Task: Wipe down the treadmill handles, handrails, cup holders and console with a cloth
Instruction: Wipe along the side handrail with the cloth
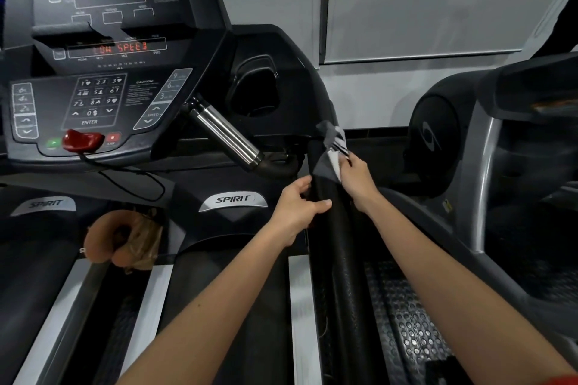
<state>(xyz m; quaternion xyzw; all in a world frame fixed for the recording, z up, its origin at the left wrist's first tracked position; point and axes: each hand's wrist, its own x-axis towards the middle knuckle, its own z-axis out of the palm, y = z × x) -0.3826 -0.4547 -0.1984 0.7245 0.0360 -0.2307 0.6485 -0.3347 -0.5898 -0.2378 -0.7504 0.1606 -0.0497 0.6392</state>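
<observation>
Closed on the cloth (332, 141), my right grip (356, 176) pinches a bunch of the grey-and-white fabric against the top end of the handrail (337, 244), where the black foam bar meets the console housing. My left grip (297, 205) is wrapped round the same handrail just below, thumb across the front and fingers curled behind. I read that as a brace: one side steadies the bar while the other works the cloth on the upper end, which I judge to be the step in hand. The cloth is draped over the rail rather than spread flat, so only part of it touches the foam. I'd want it folded round the bar to reach the whole surface.

The foam looks matte and textured, likely to drag on the fabric. Left of it, the chrome handle (223, 134) slants up toward the console (93, 97), whose keypad and red-lit display sit well apart from both grips. A red safety key (82, 140) rests at the console's lower edge, its cord hanging below. The cup holder (255, 87) is a dark recess above and to the left of the cloth; I cannot tell if it has been wiped. A tan cushion-like thing (106, 237) lies lower left by the deck. To the right stands a grey machine (500, 134) beside a perforated floor plate (406, 306), with a pale wall (406, 9) behind.
</observation>
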